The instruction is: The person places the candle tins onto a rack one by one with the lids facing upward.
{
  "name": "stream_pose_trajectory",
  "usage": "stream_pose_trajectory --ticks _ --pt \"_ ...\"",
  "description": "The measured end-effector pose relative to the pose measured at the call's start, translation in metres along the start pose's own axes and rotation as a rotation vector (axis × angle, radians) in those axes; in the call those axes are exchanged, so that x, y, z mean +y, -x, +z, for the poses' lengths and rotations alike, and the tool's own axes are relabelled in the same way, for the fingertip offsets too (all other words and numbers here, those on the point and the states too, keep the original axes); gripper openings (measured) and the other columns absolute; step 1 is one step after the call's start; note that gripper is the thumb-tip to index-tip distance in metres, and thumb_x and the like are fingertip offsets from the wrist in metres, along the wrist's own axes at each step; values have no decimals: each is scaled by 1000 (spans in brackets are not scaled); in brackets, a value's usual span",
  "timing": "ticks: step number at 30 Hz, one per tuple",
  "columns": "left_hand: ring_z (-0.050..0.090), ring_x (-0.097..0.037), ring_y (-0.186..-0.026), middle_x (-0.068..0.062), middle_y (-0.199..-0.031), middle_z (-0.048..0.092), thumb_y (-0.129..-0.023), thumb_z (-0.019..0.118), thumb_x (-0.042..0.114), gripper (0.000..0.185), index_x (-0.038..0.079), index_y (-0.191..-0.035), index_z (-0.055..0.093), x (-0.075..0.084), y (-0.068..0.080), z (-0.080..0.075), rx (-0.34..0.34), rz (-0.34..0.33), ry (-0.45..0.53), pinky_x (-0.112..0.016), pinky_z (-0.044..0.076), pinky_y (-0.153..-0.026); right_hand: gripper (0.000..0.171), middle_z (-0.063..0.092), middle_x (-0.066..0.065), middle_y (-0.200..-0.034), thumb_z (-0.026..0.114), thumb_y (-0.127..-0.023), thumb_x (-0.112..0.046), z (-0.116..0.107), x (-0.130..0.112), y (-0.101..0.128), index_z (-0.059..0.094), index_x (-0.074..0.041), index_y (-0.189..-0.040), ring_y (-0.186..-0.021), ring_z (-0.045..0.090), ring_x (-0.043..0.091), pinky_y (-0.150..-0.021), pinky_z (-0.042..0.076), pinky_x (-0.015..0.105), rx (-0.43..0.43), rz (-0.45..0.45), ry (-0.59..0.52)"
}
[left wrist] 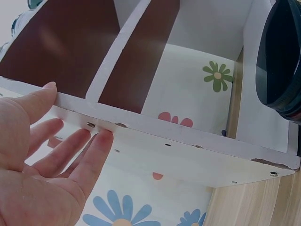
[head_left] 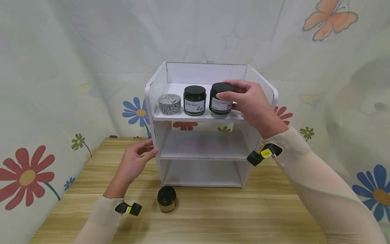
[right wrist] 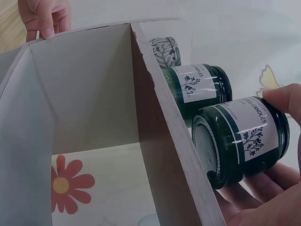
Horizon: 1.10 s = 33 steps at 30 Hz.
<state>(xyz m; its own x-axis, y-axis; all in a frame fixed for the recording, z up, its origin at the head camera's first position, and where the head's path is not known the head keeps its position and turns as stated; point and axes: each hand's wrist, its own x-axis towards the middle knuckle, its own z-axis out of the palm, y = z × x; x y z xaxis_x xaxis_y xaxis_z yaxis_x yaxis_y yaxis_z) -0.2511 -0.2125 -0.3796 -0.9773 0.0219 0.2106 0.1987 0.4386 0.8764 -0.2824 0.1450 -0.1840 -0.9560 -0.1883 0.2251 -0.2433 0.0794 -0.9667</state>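
Observation:
My right hand (head_left: 251, 101) grips a dark green candle jar (head_left: 220, 105) with a black lid and white label, at the right of the white shelf's (head_left: 202, 145) top level. In the right wrist view the held jar (right wrist: 249, 136) is tilted, its base by the board's front edge. A matching candle jar (head_left: 195, 105) stands left of it, and beyond that a round patterned tin (head_left: 169, 105). My left hand (head_left: 134, 161) touches the shelf's left side panel, thumb on the front edge and fingers along the outer face, as the left wrist view shows.
A small black-lidded jar (head_left: 166, 199) stands on the wooden table (head_left: 213, 217) before the shelf's lower left corner. Behind the shelf hangs a pale curtain (head_left: 115, 44) printed with flowers and a butterfly. The shelf has two lower compartments.

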Motion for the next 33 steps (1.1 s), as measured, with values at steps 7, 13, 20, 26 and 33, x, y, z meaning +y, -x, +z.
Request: stream_pose_trajectory --ticks 7,13,20,26,33 --pt "60 -31 -131 -6 -146 60 -94 70 52 63 22 -147 58 0 0 -1 2 4 -4 -57 50 -109 48 58 6 -141 77 -91 -15 -1 1 -3 66 -16 -138 -128 57 23 -115 47 49 -9 17 -22" --pt "59 -31 -132 -6 -146 60 -93 70 53 63 23 -147 58 0 0 -1 -2 -9 2 -57 50 -109 49 56 7 -143 77 -91 -15 -1 1 -5 65 -15 -139 -130 56 23 -116 46 49 -17 22 -34" --pt "59 -32 -132 -6 -146 60 -93 70 53 63 22 -147 58 0 0 0 0 0 1 -57 49 -110 49 59 9 -140 77 -91 -12 0 3 -8 64 -10 -139 -125 60 22 -116 46 43 -16 17 -43" --pt "60 -31 -131 -6 -146 60 -93 70 52 63 22 -147 58 -2 -1 1 -1 9 1 -56 50 -109 50 60 9 -140 78 -91 -12 -1 5 -9 65 -8 -138 -124 61 21 -117 45 41 -11 23 -23" --pt "60 -32 -132 -6 -146 60 -93 71 52 63 21 -146 58 -1 -1 1 -2 6 6 -56 50 -109 48 60 9 -140 77 -92 -14 0 6 -10 65 -8 -138 -124 61 20 -116 46 40 -16 21 3"
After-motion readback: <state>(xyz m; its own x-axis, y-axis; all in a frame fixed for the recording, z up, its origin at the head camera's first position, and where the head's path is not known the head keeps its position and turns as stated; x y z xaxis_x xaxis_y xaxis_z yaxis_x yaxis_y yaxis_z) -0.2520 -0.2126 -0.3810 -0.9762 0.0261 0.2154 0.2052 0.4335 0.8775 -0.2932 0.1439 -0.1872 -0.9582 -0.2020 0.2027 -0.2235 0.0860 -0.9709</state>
